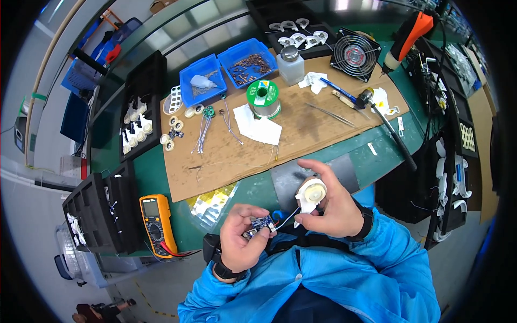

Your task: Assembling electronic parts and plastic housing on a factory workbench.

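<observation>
Left hand (243, 240) pinching small blue circuit board (260, 223); right hand (327, 207) clasping white round housing (310, 195), both above bench (388, 148) edge. Thin wires (285, 217) bridging them; keeping slack, avoiding tugging joints advisable.

A green table (177, 177) is filling the middle of the view, with a brown cardboard sheet (301, 134) lying across it; pale grey floor (32, 226) is showing at the left; light is glaring at the top edge.
</observation>
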The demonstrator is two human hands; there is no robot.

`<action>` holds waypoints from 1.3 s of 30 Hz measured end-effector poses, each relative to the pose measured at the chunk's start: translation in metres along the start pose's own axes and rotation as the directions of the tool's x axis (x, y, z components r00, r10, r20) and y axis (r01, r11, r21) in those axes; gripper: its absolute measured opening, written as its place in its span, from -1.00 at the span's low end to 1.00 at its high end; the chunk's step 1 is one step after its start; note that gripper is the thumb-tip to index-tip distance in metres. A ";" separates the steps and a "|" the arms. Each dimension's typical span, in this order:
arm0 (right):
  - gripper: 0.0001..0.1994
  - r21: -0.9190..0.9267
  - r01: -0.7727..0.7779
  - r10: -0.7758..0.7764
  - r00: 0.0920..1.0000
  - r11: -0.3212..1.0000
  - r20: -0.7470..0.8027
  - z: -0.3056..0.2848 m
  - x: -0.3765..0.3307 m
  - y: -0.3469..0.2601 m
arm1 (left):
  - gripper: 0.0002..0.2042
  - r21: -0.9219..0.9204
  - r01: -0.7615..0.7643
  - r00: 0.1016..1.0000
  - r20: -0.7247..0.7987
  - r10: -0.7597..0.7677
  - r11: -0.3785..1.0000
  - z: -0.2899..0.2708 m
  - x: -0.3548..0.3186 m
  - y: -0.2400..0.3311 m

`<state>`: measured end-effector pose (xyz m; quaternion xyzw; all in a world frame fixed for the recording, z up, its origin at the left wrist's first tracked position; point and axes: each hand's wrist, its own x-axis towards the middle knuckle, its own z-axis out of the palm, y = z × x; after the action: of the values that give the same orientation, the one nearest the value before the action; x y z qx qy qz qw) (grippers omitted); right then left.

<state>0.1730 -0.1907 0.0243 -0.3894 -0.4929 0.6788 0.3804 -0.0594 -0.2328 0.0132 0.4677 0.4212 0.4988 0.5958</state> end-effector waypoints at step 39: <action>-0.83 -0.060 -0.232 0.232 0.973 0.971 -0.003 -0.027 0.037 -0.026 | -0.74 0.168 -0.009 0.968 -0.245 0.051 0.986 -0.095 0.055 0.044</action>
<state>0.1856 -0.1414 0.0376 -0.4544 -0.4650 0.7041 0.2856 -0.1523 -0.1622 0.0346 0.4557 0.5254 0.5257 0.4898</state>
